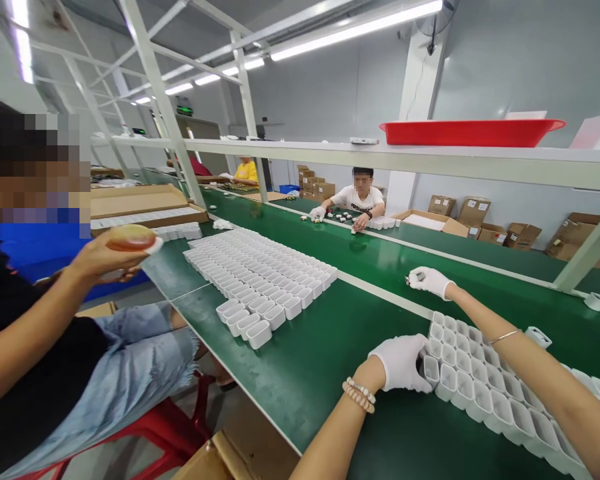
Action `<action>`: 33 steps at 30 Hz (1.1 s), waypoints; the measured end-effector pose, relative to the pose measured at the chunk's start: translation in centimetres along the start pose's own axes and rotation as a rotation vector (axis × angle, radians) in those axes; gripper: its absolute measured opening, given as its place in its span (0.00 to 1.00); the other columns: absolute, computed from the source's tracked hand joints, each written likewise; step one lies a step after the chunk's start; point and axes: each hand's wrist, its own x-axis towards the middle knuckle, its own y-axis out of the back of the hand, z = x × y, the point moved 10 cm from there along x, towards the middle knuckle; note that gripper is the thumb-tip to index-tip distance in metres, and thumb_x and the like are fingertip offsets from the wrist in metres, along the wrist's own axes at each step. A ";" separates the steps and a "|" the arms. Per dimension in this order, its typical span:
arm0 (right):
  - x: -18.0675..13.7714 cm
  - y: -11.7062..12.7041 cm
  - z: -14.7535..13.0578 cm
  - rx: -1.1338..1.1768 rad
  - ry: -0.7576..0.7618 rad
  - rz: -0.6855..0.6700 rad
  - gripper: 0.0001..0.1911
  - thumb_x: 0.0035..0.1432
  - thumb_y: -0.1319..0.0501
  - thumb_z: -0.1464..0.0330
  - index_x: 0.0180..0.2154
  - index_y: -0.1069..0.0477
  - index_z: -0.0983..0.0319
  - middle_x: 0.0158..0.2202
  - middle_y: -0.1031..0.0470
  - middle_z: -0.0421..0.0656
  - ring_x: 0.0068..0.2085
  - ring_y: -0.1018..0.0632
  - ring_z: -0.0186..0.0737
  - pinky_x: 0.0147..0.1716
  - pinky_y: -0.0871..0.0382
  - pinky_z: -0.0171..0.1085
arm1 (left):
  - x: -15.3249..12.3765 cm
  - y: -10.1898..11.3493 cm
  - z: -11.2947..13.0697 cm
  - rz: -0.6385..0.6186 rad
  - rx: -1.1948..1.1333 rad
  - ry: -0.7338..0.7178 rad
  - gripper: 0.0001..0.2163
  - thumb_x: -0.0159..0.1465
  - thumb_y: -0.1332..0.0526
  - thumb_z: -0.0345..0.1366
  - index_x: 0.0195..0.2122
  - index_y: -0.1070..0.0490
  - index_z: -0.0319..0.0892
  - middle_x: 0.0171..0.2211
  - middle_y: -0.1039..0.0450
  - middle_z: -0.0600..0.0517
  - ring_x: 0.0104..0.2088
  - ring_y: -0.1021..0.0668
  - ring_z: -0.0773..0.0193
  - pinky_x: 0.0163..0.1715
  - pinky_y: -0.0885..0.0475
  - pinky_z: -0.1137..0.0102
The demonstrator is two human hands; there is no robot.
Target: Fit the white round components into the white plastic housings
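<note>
My left hand (pixel 401 362), in a white glove, has its thumb and fingers around a small white plastic cup (pixel 431 371) at the near-left corner of a block of such cups. The cups (pixel 483 400) stand upright, their open tops facing up, and look hollow. My right hand (pixel 431 281), also gloved, is closed in a pinch over the green belt. At its fingertips shows a small dark and pale part (pixel 408 280), too small to name. Beyond my right forearm lies a white piece with an opening (pixel 539 337).
A larger block of white cups (pixel 265 267) stands to the left on the green table (pixel 330 340). A co-worker on a red stool (pixel 165 427) sits at the left; another person (pixel 363 200) works across the belt. Overhead, a shelf (pixel 460 163) carries a red tray (pixel 473 133).
</note>
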 end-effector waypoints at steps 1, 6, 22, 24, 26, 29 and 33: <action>-1.0 0.4 -0.5 0.039 0.011 0.002 0.15 0.63 0.40 0.63 0.48 0.31 0.65 0.43 0.25 0.46 0.38 0.22 0.38 0.38 0.25 0.41 | 0.1 -0.3 0.0 -0.011 0.002 -0.012 0.24 0.45 0.30 0.48 0.42 0.31 0.47 0.38 0.27 0.50 0.36 0.23 0.54 0.31 0.31 0.66; -8.6 2.8 -2.8 0.206 0.053 0.049 0.27 0.50 0.31 0.61 0.50 0.32 0.64 0.44 0.22 0.49 0.40 0.20 0.43 0.41 0.24 0.43 | 0.8 -2.0 -0.4 -0.033 0.020 -0.050 0.13 0.49 0.33 0.43 0.33 0.31 0.45 0.34 0.29 0.52 0.34 0.25 0.58 0.32 0.33 0.68; -25.1 1.2 -3.8 -0.154 0.010 0.207 0.17 0.53 0.35 0.63 0.47 0.24 0.53 0.49 0.22 0.41 0.49 0.22 0.53 0.48 0.25 0.50 | -1.6 2.1 3.6 0.247 -0.465 -0.162 0.14 0.53 0.39 0.29 0.40 0.38 0.44 0.38 0.30 0.54 0.39 0.24 0.65 0.44 0.27 0.67; -24.8 1.0 -4.3 -0.135 0.039 0.198 0.18 0.54 0.35 0.64 0.48 0.24 0.53 0.49 0.23 0.41 0.50 0.23 0.53 0.49 0.25 0.50 | -1.6 2.3 4.1 0.285 -0.464 -0.222 0.14 0.53 0.39 0.28 0.40 0.36 0.43 0.39 0.31 0.53 0.40 0.25 0.65 0.45 0.27 0.67; -24.8 0.9 -4.2 -0.098 0.035 0.208 0.19 0.54 0.35 0.64 0.49 0.25 0.53 0.50 0.23 0.41 0.51 0.24 0.52 0.50 0.26 0.50 | -1.7 2.8 4.6 0.327 -0.435 -0.287 0.14 0.52 0.38 0.27 0.40 0.35 0.43 0.41 0.31 0.51 0.41 0.25 0.65 0.43 0.27 0.68; -24.9 0.6 -3.6 -0.058 0.019 0.217 0.20 0.54 0.35 0.65 0.51 0.26 0.53 0.49 0.23 0.41 0.50 0.23 0.51 0.47 0.24 0.48 | -2.0 3.3 5.1 0.365 -0.367 -0.356 0.17 0.51 0.36 0.26 0.43 0.33 0.43 0.45 0.30 0.50 0.44 0.26 0.62 0.45 0.28 0.65; -25.2 0.6 -3.6 -0.025 0.052 0.253 0.19 0.54 0.34 0.63 0.49 0.25 0.52 0.48 0.22 0.41 0.50 0.23 0.50 0.48 0.25 0.47 | -2.2 3.3 5.2 0.369 -0.311 -0.365 0.19 0.52 0.34 0.28 0.46 0.31 0.45 0.45 0.28 0.50 0.45 0.27 0.60 0.46 0.29 0.64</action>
